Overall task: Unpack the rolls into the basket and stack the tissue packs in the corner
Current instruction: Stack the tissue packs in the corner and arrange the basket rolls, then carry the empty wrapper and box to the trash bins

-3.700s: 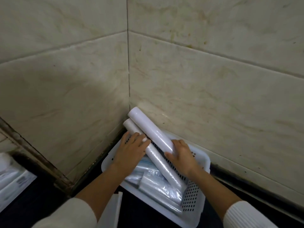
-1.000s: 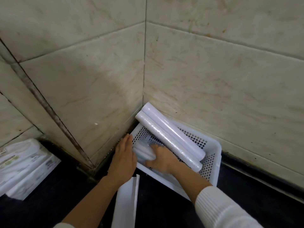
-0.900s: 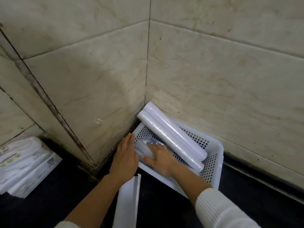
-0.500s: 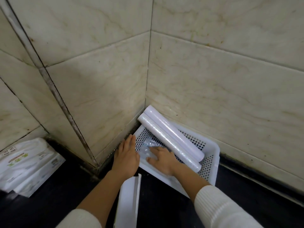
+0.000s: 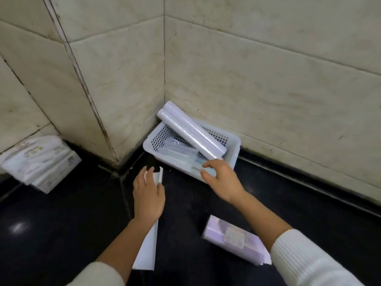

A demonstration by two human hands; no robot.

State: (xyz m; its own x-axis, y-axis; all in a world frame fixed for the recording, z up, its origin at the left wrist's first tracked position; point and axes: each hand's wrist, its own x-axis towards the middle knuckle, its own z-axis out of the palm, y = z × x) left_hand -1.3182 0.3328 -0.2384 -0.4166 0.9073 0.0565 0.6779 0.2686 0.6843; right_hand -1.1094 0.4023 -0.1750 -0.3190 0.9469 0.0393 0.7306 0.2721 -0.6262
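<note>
Rolls beyond right-hand fingers

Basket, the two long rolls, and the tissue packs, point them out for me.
basket [image 5: 146,145]: head view, left front rim corner.
long rolls [image 5: 193,133]: head view, middle of the front roll.
tissue packs [image 5: 39,162]: head view, top pack's wrapper.

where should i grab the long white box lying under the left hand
Take the long white box across its narrow width near the far open end, coming from above with the left hand, which is already over it. It lies flat on the dark floor, pointing away, with both long sides free.
</note>
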